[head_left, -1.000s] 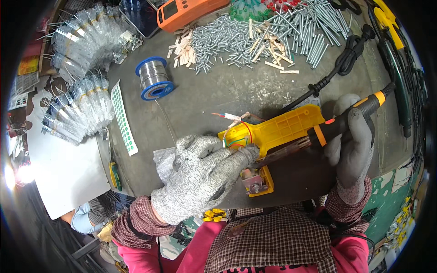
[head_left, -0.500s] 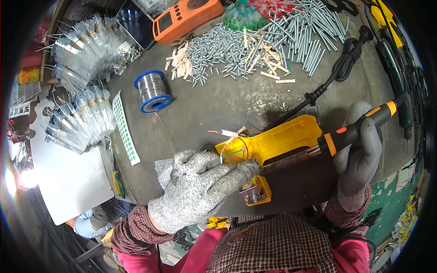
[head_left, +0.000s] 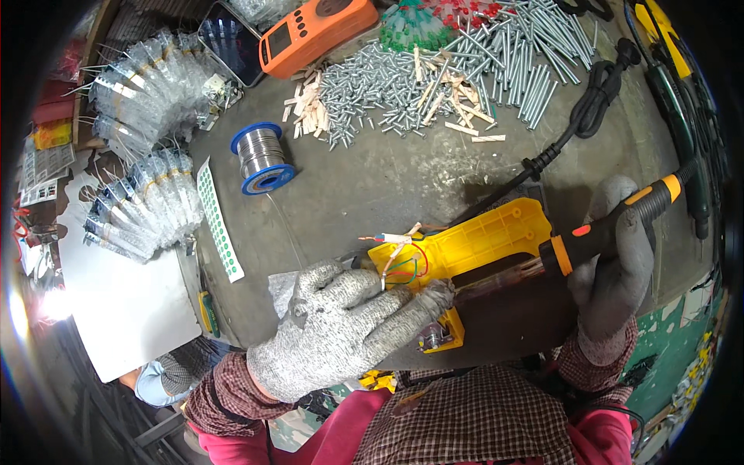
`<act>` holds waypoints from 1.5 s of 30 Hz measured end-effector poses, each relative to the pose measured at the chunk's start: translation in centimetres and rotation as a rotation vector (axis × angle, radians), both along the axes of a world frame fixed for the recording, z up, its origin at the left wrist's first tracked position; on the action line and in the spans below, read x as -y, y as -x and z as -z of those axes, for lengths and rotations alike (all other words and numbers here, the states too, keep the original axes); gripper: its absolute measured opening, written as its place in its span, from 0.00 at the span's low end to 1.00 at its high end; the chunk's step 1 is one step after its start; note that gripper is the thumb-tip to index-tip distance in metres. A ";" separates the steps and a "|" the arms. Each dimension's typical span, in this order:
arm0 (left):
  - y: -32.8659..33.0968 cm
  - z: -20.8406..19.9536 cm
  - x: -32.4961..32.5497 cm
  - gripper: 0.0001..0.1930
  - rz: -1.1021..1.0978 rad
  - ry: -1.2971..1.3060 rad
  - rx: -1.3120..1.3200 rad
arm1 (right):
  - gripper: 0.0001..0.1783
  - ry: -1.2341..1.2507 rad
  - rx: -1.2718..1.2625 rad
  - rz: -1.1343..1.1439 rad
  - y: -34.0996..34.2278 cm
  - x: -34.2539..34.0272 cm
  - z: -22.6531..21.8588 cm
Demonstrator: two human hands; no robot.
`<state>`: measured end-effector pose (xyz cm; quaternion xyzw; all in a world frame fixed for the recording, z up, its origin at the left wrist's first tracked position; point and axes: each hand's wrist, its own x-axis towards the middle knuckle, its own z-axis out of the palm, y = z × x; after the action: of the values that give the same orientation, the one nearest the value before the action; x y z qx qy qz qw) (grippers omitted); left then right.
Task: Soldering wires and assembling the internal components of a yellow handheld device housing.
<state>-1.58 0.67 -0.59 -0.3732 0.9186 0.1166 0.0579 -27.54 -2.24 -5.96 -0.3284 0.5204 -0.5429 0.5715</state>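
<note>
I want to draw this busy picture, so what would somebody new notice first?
Probably the bright yellow casing near the middle, with the gloved left hand at its left end. To its right, the gloved right hand holds a black-and-orange soldering iron. Farther back, a big heap of silver screws spreads out beside an orange meter.

At the centre of the frame, the yellow housing (head_left: 496, 230) is being partly covered by the left hand (head_left: 337, 322), and the tip of the black-and-orange tool (head_left: 595, 241) is being obscured near its fingers. Right of centre, part of the right hand (head_left: 612, 294) is being blocked by the tool. Along the top edge, the orange meter (head_left: 314, 37) and the red caps (head_left: 465, 11) are being cut off.
</note>
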 end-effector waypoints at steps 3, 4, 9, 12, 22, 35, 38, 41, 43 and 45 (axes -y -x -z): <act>-0.1 0.1 0.0 0.29 0.012 0.011 -0.003 | 0.20 -0.006 0.004 0.005 0.1 0.0 0.0; -0.1 0.1 -0.1 0.29 0.011 -0.001 -0.007 | 0.20 -0.004 0.005 0.004 0.1 0.0 -0.1; 0.0 -0.2 -0.2 0.30 0.012 0.022 0.012 | 0.21 -0.015 -0.011 0.044 -0.4 0.1 -0.2; 0.0 -0.1 -0.1 0.29 0.003 0.012 -0.011 | 0.21 0.015 -0.010 0.045 -0.3 0.0 -0.1; 0.5 0.4 0.1 0.20 -0.057 0.100 -0.096 | 0.20 0.088 0.051 -0.030 0.5 0.1 0.4; 0.0 0.6 -0.3 0.24 -0.056 0.154 -0.135 | 0.17 0.233 0.122 -0.252 1.4 -0.2 1.2; -0.2 -0.3 -0.3 0.30 -0.031 0.011 -0.067 | 0.18 0.129 0.069 -0.165 0.6 -0.2 0.5; -0.1 -0.6 -0.1 0.28 -0.028 0.009 -0.087 | 0.20 0.068 0.081 -0.101 0.3 -0.1 0.4; 0.0 -0.6 0.0 0.26 -0.033 -0.017 -0.081 | 0.20 0.088 0.079 -0.096 0.2 -0.1 0.4; -0.1 -0.4 0.0 0.26 -0.037 0.001 -0.095 | 0.20 0.082 0.087 -0.080 0.0 -0.1 0.4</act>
<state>-1.52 0.67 -0.15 -0.3842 0.9133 0.1348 0.0119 -27.54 -2.14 -6.33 -0.3483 0.4587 -0.5544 0.6008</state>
